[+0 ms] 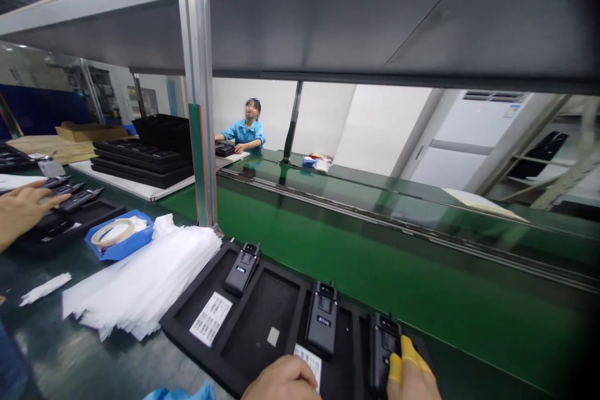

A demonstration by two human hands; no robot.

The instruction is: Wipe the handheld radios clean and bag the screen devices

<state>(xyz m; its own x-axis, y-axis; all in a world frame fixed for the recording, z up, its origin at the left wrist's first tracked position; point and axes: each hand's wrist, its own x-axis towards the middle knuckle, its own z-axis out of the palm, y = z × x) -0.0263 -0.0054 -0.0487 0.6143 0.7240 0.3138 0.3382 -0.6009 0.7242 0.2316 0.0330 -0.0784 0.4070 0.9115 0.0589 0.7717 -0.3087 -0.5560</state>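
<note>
A black foam tray lies before me, with three black handheld radios in its recesses: a left radio, a middle radio and a right radio. My right hand, with yellow finger cots, grips the right radio along its side. My left hand is curled over the tray's near edge, beside a white printed label; what its hidden fingertips hold cannot be made out. Another printed label sits below the left radio. A small pale square lies in an unfilled recess.
White sleeves are stacked left of the tray, near a blue bin with tape. At far left, a co-worker's hand touches more radios. A metal post and overhead shelf frame the green belt. Another person sits beyond.
</note>
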